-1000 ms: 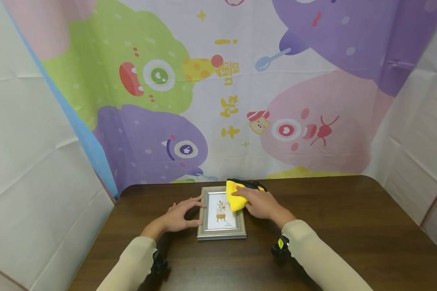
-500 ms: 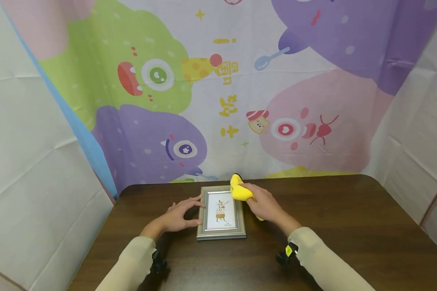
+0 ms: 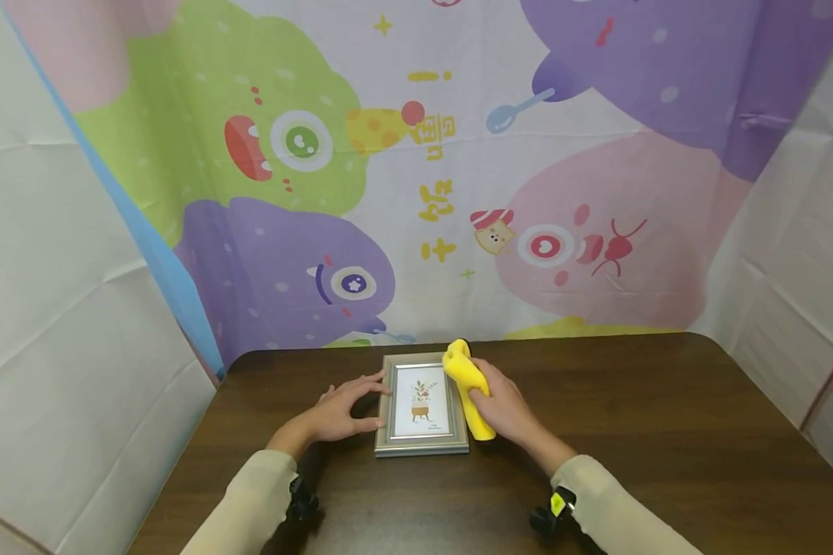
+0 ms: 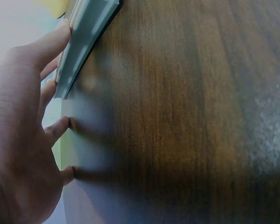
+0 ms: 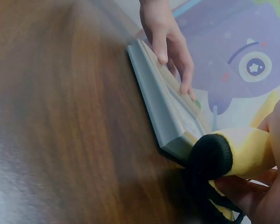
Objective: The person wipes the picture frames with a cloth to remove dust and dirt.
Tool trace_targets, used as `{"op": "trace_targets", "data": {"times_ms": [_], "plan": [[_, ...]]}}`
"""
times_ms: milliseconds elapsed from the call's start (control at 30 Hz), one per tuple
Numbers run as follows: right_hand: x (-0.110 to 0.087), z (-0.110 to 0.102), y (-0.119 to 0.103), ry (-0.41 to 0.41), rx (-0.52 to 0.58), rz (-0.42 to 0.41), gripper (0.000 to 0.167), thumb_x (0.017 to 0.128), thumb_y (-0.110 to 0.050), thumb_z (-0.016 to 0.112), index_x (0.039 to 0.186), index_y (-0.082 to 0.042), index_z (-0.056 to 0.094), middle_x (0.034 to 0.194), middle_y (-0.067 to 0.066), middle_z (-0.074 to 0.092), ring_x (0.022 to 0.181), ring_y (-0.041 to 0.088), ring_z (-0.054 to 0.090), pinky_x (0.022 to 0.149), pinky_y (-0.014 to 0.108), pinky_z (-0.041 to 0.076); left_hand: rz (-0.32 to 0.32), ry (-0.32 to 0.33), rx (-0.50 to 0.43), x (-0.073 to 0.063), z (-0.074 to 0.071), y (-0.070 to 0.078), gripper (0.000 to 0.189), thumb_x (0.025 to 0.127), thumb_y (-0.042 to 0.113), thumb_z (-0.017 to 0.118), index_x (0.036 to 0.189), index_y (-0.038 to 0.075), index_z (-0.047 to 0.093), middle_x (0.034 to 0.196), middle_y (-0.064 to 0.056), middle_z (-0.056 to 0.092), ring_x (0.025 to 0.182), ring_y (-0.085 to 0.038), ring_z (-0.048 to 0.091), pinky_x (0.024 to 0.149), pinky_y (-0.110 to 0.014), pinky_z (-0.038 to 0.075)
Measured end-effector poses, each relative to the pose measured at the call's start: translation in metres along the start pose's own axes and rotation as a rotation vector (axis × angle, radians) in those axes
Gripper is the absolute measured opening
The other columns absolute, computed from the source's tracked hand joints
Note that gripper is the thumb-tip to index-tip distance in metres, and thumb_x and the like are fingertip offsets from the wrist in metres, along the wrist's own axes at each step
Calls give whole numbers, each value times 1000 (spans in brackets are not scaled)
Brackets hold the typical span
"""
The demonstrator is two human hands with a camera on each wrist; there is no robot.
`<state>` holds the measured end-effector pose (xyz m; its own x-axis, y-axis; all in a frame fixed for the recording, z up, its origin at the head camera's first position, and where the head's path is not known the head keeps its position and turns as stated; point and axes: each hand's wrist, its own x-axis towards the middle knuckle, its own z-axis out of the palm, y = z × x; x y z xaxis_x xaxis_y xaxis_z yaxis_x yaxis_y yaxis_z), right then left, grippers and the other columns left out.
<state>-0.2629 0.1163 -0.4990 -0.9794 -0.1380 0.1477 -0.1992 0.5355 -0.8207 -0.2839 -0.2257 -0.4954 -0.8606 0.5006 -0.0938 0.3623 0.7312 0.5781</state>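
A silver picture frame (image 3: 422,447) lies flat on the table, a potted-plant print showing behind its front. My left hand (image 3: 340,410) rests its spread fingertips against the frame's left edge. In the left wrist view, the left hand (image 4: 18,107) has thumb and index finger at the frame's side (image 4: 86,37) and two other fingertips down on the wood. My right hand (image 3: 505,407) grips a bunched yellow cloth (image 3: 470,385) along the frame's right edge. The right wrist view shows the cloth (image 5: 252,151) with a black part hanging by the frame's corner; some of that hand is cut off.
The dark wooden table (image 3: 652,432) extends to both sides of the frame. Behind its far edge hangs a curtain (image 3: 444,301) printed with cartoon monsters. Pale panels (image 3: 62,308) stand at left and right. A black wrist camera (image 3: 301,497) sits on the left sleeve.
My right hand has drawn the yellow cloth off the print to the frame's right edge, where it now hangs lengthwise. The left hand and the frame have stayed in place.
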Motion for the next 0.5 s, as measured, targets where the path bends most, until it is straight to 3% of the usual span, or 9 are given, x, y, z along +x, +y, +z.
{"op": "trace_targets", "data": {"times_ms": [133,233,333,400,500], "plan": [[10,12,39,12,30,-53,56,101,-15,63,156,-7,59,121,16,74,91,21,69,75,35,58,3,3,3,0,1,-1,60,103,48,78,156,25,62,187,-9,34,174,-50,27,130,-92,7],[9,16,51,0,85,-57,55,101,-16,64,155,-6,61,118,16,74,88,20,69,73,33,57,7,8,9,0,1,-2,60,103,48,78,156,25,62,187,-9,34,173,-51,28,130,-92,8],[-4,11,38,-19,172,-29,53,100,-13,63,152,-1,61,117,21,74,88,26,69,75,37,59,10,12,12,1,1,-2,61,103,48,78,157,24,62,187,-10,35,173,-52,29,129,-92,8],[-16,5,16,-21,205,33,52,100,-9,62,151,0,62,118,21,74,90,25,70,78,37,59,11,13,12,1,1,-2,61,103,48,79,157,24,63,187,-10,35,173,-52,29,129,-92,8],[-23,2,0,-27,222,128,54,100,-5,63,153,-3,62,121,18,75,94,25,70,82,37,59,8,13,10,0,1,-2,61,103,49,79,157,25,62,187,-10,35,173,-51,29,130,-92,9]]}}
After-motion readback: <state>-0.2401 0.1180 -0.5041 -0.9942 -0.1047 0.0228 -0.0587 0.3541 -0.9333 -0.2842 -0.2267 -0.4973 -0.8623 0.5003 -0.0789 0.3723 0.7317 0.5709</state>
